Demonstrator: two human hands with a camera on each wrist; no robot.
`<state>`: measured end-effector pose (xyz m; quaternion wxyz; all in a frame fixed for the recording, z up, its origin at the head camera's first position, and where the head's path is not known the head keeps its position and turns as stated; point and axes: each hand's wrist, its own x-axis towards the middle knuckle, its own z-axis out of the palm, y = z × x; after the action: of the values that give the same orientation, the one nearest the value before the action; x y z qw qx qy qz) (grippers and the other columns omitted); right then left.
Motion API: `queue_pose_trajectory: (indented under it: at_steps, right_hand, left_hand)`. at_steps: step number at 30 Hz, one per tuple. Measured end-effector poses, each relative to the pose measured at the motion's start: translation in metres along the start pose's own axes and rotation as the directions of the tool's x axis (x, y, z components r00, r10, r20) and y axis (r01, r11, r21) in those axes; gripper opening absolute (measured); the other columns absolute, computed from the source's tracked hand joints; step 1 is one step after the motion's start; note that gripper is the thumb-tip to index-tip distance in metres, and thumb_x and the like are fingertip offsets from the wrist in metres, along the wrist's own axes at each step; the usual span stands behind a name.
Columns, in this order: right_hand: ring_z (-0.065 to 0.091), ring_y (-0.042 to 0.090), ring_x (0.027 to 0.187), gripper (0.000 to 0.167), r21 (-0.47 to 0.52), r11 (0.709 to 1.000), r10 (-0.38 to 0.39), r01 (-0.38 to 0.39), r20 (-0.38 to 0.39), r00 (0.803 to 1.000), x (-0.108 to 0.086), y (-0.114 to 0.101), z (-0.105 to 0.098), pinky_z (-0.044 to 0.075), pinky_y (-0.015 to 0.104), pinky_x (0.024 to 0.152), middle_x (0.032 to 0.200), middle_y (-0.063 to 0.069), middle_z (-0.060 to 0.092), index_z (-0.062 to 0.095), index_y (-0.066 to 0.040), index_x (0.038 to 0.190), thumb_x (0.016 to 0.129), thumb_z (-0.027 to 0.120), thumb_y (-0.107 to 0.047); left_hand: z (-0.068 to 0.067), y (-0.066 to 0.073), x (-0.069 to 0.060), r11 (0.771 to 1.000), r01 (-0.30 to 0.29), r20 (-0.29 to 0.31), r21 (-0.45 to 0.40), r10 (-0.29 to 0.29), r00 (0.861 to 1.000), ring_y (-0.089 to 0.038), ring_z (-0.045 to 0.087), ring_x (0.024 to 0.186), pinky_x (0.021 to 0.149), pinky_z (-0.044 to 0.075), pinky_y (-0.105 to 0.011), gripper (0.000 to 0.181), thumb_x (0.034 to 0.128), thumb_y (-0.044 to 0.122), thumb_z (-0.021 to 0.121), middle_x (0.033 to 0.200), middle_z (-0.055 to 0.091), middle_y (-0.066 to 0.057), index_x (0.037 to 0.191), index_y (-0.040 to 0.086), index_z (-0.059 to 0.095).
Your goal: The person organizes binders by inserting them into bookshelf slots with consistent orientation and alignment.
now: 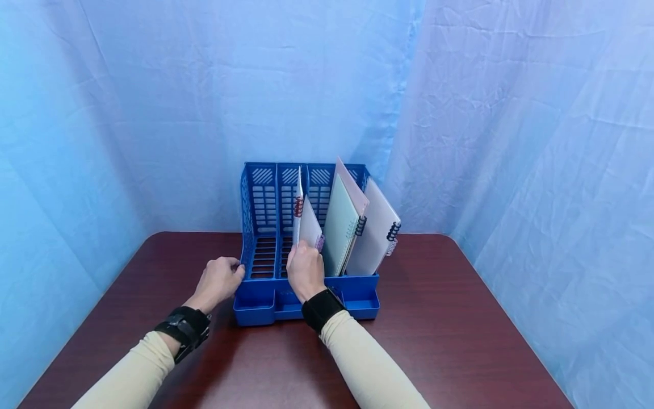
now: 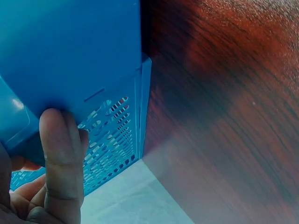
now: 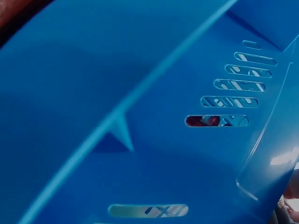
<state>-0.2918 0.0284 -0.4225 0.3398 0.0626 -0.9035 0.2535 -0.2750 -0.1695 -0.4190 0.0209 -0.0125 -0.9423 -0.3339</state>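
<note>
A blue file rack point(image 1: 258, 287) with upright compartments stands on the table. At its left side, my left hand point(image 1: 219, 281) grips the side wall near the front; the left wrist view shows its fingers point(image 2: 63, 154) against the blue plastic. My right hand point(image 1: 306, 270) reaches over the front edge and holds the lower part of a white notebook point(image 1: 298, 190) with red rings. The fingertips there are hidden in the head view. Just right of it leans a white notebook with purple rings point(image 1: 319, 243). The right wrist view is mostly filled by the rack's slotted wall point(image 3: 163, 158).
Further right in the rack lean a pale green notebook point(image 1: 339, 227), a pink one point(image 1: 349, 184) and a white one with black rings point(image 1: 375, 221). Small trays point(image 1: 254, 314) run along the rack's front. Blue cloth point(image 1: 179, 113) surrounds the dark red wooden table point(image 1: 449, 329).
</note>
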Motion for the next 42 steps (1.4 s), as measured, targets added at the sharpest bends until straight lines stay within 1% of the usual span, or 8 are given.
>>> queue_pose_trajectory:
  at_steps: [7,15,21,24,29,35,40,42]
  right_hand:
    - [0.072,0.033,0.064,0.019,0.037,0.998,0.041,-0.042,0.033,0.999,0.002,-0.002,0.002,0.057,0.041,0.053,0.08,0.022,0.072,0.064,0.001,0.087,0.101,0.061,-0.011]
    - [0.069,0.034,0.061,0.021,0.062,0.995,0.073,-0.074,0.021,0.997,-0.004,0.0,0.008,0.054,0.044,0.052,0.073,0.019,0.068,0.062,-0.001,0.08,0.098,0.064,-0.01]
    - [0.068,0.03,0.058,0.023,0.063,0.995,0.07,-0.073,0.038,0.997,-0.004,0.0,0.004,0.054,0.039,0.05,0.072,0.018,0.069,0.065,-0.001,0.077,0.097,0.066,-0.011]
    - [0.069,0.03,0.057,0.024,0.065,0.996,0.051,-0.053,0.026,0.998,-0.004,-0.001,-0.002,0.055,0.039,0.049,0.071,0.018,0.069,0.064,-0.002,0.077,0.098,0.067,-0.013]
    - [0.07,0.031,0.057,0.021,0.061,0.997,-0.033,0.037,-0.071,0.997,-0.003,0.0,-0.015,0.055,0.041,0.049,0.072,0.019,0.071,0.063,-0.002,0.077,0.095,0.07,-0.012]
    - [0.068,0.027,0.052,0.021,0.053,0.995,-0.079,0.085,-0.118,0.99,-0.008,0.005,-0.026,0.055,0.037,0.047,0.069,0.016,0.07,0.062,-0.004,0.073,0.092,0.07,-0.009]
    - [0.064,0.023,0.047,0.023,0.054,0.993,-0.094,0.103,-0.149,0.984,-0.009,0.01,-0.031,0.052,0.033,0.044,0.061,0.011,0.067,0.062,-0.006,0.069,0.089,0.073,-0.009]
    - [0.062,0.022,0.046,0.024,0.038,0.993,-0.102,0.108,-0.148,0.984,-0.009,0.012,-0.032,0.05,0.032,0.044,0.059,0.009,0.065,0.062,-0.007,0.068,0.089,0.073,-0.01]
  left_hand:
    - [-0.001,0.0,0.001,1.0,0.003,0.012,0.0,-0.003,1.0,-0.022,0.069,0.057,0.056,0.055,-0.032,0.041,0.1056,0.019,0.054,0.069,0.063,-0.007,0.135,-0.009,0.059]
    - [-0.002,0.002,0.0,1.0,0.013,0.021,-0.002,-0.013,1.0,-0.017,0.067,0.055,0.055,0.055,-0.031,0.043,0.1057,0.019,0.055,0.077,0.067,-0.01,0.138,-0.01,0.057]
    - [-0.001,0.003,-0.001,1.0,0.017,0.025,-0.007,-0.017,1.0,-0.017,0.067,0.056,0.055,0.055,-0.032,0.044,0.1056,0.019,0.055,0.088,0.071,-0.015,0.139,-0.01,0.056]
    - [-0.002,0.002,0.0,1.0,0.01,0.029,-0.005,-0.01,1.0,-0.019,0.068,0.056,0.055,0.055,-0.032,0.045,0.1057,0.019,0.055,0.086,0.071,-0.015,0.139,-0.011,0.055]
    - [-0.002,0.001,0.001,1.0,-0.007,0.018,0.011,0.006,1.0,-0.022,0.069,0.056,0.055,0.055,-0.032,0.043,0.1055,0.019,0.054,0.075,0.067,-0.01,0.138,-0.01,0.057]
    - [-0.001,0.001,0.001,1.0,0.009,0.019,0.012,-0.009,1.0,-0.02,0.069,0.057,0.054,0.055,-0.031,0.044,0.1055,0.019,0.055,0.085,0.07,-0.015,0.139,-0.01,0.056]
    - [0.0,0.002,0.001,1.0,0.024,0.017,0.006,-0.025,1.0,-0.016,0.066,0.055,0.054,0.055,-0.031,0.044,0.1057,0.019,0.055,0.105,0.072,-0.024,0.139,-0.01,0.056]
    - [-0.001,0.002,0.001,1.0,0.021,0.015,0.006,-0.021,1.0,-0.015,0.066,0.054,0.054,0.055,-0.031,0.044,0.1056,0.018,0.055,0.102,0.072,-0.023,0.139,-0.01,0.056]
